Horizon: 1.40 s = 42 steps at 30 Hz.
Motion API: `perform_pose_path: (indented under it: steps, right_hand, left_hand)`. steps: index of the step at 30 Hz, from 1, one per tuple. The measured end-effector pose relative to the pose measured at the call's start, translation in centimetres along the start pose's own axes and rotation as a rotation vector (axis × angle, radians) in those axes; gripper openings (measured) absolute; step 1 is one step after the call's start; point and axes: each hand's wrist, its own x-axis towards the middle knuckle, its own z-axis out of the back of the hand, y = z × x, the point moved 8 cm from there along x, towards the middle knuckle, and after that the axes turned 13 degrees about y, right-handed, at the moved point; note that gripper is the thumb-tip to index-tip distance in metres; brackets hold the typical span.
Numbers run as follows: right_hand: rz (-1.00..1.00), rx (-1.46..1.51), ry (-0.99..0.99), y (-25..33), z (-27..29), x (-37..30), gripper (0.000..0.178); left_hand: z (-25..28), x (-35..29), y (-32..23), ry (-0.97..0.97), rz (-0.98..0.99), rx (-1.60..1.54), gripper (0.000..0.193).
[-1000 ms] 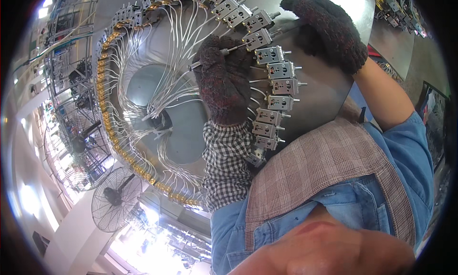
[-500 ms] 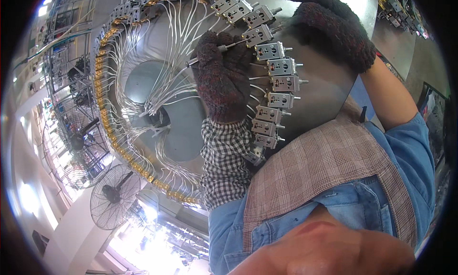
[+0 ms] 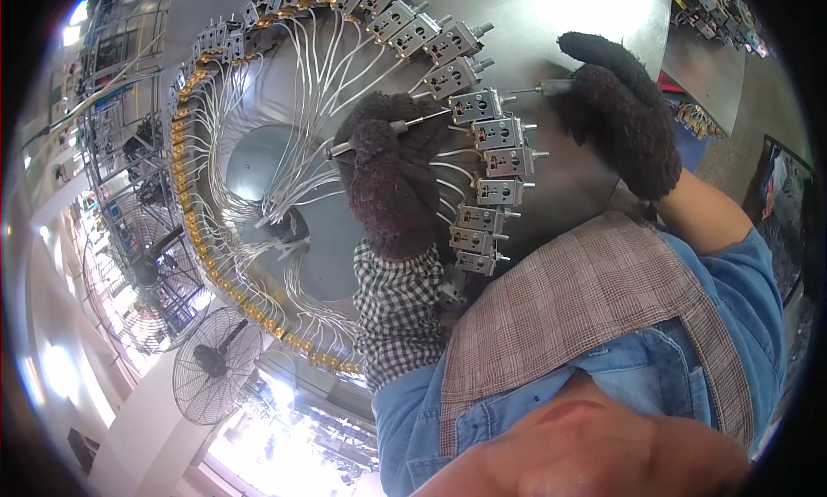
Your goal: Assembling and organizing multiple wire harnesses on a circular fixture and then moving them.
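Left hand (image 3: 392, 187): closed around a slim driver (image 3: 398, 127), tip seemingly touching a metal block (image 3: 470, 108).
Right hand (image 3: 624, 122): grasping a second tool (image 3: 556, 86).

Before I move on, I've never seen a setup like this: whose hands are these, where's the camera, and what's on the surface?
There is no robot here, just a person wearing dark knitted gloves. The view comes from a wide fisheye camera on their head, looking down, so straight edges bend. The left hand holds a slim metal tool pointing at a silvery box. The right hand seems to hold a second thin tool at its other side. On the metal surface, similar boxes form a curved row; white wires bunch near the middle, and brass-coloured parts line the left edge.
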Motion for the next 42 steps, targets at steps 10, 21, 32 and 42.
perform_pose_path:
  steps: [10, 21, 32, 42]
  right_hand:
    - [-0.026, 0.242, 0.012, -1.3, -1.9, 0.3, 0.034]
    - [0.146, 0.009, 0.069, -1.1, -2.2, 0.4, 0.027]
    - [0.085, 0.027, 0.048, -1.7, -1.8, 0.1, 0.026]
    - [0.334, -0.347, 0.101, 1.3, -2.1, 1.4, 0.035]
  left_hand:
    - [-0.8, 0.1, 0.3, -0.013, 0.012, 0.092, 0.044]
    - [-0.1, 0.3, 0.7, 0.013, 0.035, -0.058, 0.035]
    - [0.0, 0.3, 1.0, -0.002, 0.028, -0.042, 0.031]
    - [0.0, 0.5, 0.7, -0.012, -0.003, -0.041, 0.03]
